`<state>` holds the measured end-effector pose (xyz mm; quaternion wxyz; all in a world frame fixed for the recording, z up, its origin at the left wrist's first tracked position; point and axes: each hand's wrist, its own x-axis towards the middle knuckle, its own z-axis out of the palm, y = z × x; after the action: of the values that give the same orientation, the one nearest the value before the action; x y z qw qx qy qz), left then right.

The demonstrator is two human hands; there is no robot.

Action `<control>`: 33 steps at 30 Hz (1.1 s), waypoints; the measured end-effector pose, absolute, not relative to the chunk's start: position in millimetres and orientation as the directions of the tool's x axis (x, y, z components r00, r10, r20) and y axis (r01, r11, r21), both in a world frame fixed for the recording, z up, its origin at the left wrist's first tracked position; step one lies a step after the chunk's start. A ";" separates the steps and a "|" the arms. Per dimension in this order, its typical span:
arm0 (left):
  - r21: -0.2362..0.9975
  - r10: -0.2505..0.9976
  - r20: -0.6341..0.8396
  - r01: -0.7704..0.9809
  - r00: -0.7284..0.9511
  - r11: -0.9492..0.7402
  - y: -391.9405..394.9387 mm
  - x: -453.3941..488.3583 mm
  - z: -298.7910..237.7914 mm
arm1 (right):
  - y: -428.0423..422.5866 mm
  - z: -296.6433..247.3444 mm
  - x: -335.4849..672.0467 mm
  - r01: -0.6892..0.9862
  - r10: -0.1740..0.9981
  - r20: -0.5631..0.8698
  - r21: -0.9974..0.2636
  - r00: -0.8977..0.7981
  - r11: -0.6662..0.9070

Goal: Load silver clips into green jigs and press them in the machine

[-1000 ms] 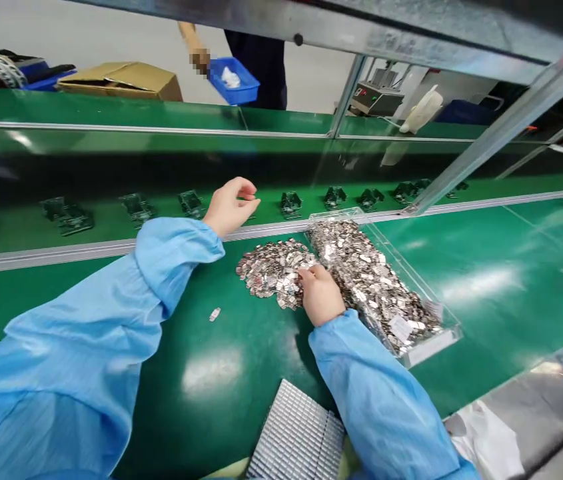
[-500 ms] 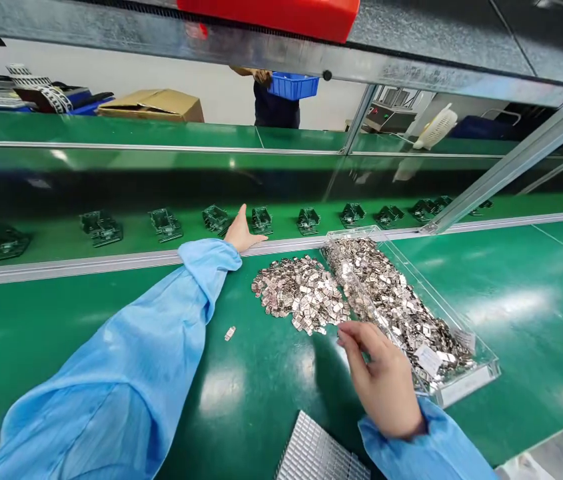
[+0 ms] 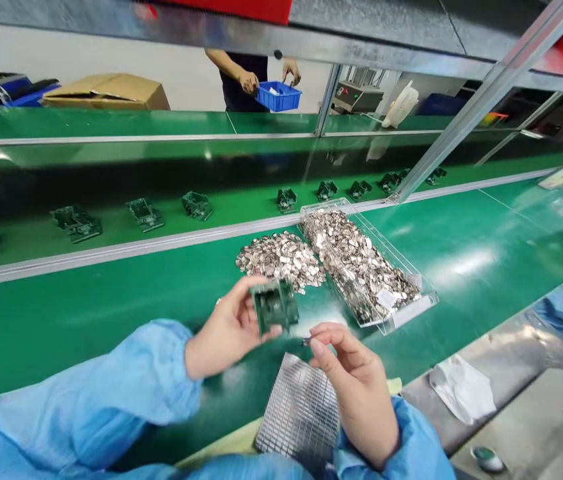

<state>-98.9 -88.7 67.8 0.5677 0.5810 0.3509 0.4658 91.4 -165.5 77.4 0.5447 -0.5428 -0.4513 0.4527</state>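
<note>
Left hand clasps the green circuit board, right hand pinches a tiny metal piece: hold both steady!

Board: green; pieces: silver; block: silver-grey, grid-patterned; sleeves: light blue; bench: green; bin: blue; carton: brown.

We are working in what looks like an electronics factory: beyond our hands, circuit boards are lining a green strip, and small metal parts are lying heaped on the surface.
</note>
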 end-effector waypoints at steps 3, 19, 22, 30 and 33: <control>0.989 0.919 0.060 -0.150 0.390 -0.001 -142.9 -89.0 59.1 | -183.8 65.9 77.3 0.051 0.977 0.006 -0.999 0.215 -0.006; 0.992 0.858 0.117 -0.100 0.501 -0.077 -161.6 -86.3 38.3 | -207.0 56.7 53.8 0.181 0.919 0.080 -0.983 0.385 0.010; 0.993 0.874 0.115 -0.041 0.472 -0.108 -161.7 -86.3 36.1 | -209.8 54.2 52.4 0.139 0.931 0.032 -0.990 0.362 -0.021; 0.998 0.891 0.060 0.002 0.450 -0.068 -163.5 -83.4 42.8 | -209.5 56.8 47.3 -0.193 0.909 -0.147 -0.978 0.390 -0.075; 0.999 0.902 0.034 -0.010 0.431 -0.033 -164.3 -81.5 46.0 | -208.8 56.4 48.1 -0.215 0.902 -0.170 -0.972 0.396 -0.089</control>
<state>-81.5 -164.3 46.0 0.5901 0.6059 0.3679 0.3865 48.1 -208.8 56.4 0.6054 -0.5757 -0.2983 0.4616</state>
